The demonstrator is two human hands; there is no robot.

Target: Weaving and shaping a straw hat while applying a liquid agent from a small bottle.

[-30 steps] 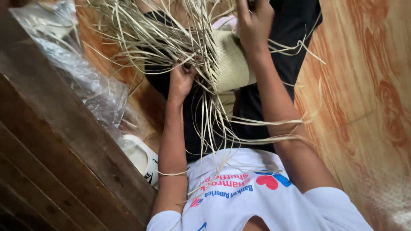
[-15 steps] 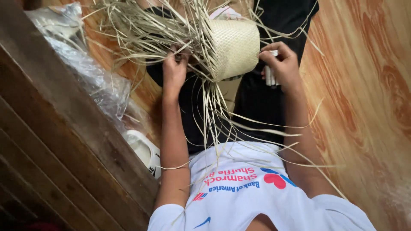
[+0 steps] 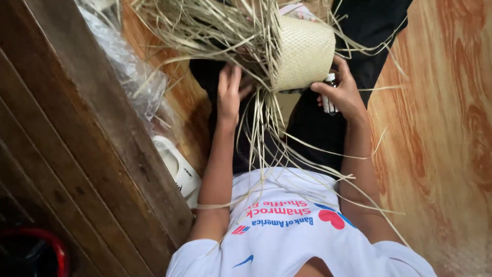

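Two hands are up at the woven piece point(image 3: 302, 54), a pale straw cylinder lying over your lap w/ its tight plaited wall to the right and a big spray of loose strands point(image 3: 205, 31) fanning off its left end and trailing down over your shirt point(image 3: 287, 231). Your left hand point(image 3: 229, 95) sits just left of and below the piece, fingers straight and close together, pointing up into the loose strands; it's touching them, but you can't tell whether any strand is actually pinched, since the fingertips are hidden in the straw. Your right hand point(image 3: 344, 92) is under the piece's lower right edge, fingers curled and pressed round a small bottle point(image 3: 330, 97), dark w/ a white cap, held upright betw. thumb and fingers; the knuckles come right up against the woven wall. Both forearms run down twd the white shirt w/ red and blue print. Dark trousers point(image 3: 369, 31) show behind the piece. Left of you, a crumpled clear plastic bag point(image 3: 128, 72) lies along a dark wooden plank wall point(image 3: 77, 154), and a white sandal point(image 3: 179, 169) sits just below the bag, near your left elbow. Orange wood-grain floor point(image 3: 441, 128) fills the right side. Something red-rimmed shows at the bottom left corner, too dark to make out.
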